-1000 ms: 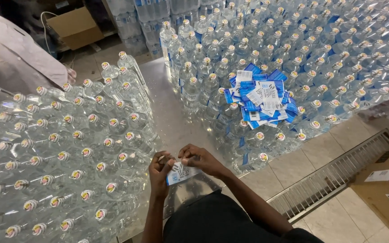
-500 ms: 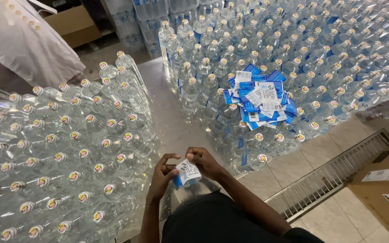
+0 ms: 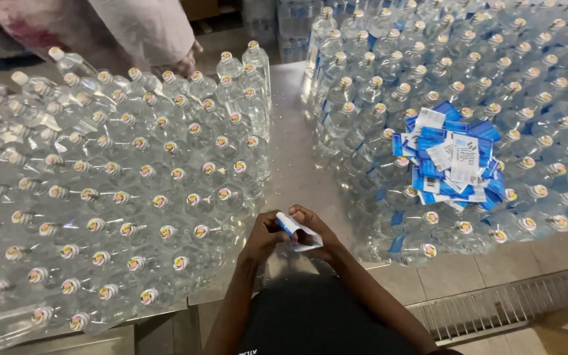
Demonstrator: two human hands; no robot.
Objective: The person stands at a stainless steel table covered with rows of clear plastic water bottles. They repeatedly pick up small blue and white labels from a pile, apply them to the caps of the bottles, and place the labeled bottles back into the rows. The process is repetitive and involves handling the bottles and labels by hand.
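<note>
Directly below your chest, both hands meet over the near edge of the steel table (image 3: 290, 164). Your left hand (image 3: 263, 238) pinches one end of a blue-and-white label (image 3: 296, 231); your right hand (image 3: 317, 231) grips the other end, and the label bends between them, clear of any bottle.

To the left stands a block of bare bottles (image 3: 119, 197), caps up, none visibly labelled. To the right stands a second block of bottles (image 3: 494, 85), several showing blue bands at the near edge, so labelling appears partly done there. On top of that block rests a loose pile of labels (image 3: 451, 158); judging by it and the bare block, much of the work is left.

At the far left, another person's sleeve (image 3: 146, 29) and hand (image 3: 182, 64) reach the bare block's far rim.

Compared with the earlier frame, your view has swung left: the pile sits further right, the floor grate has dropped to the lower right, and the label is more folded between your fingers.
</note>
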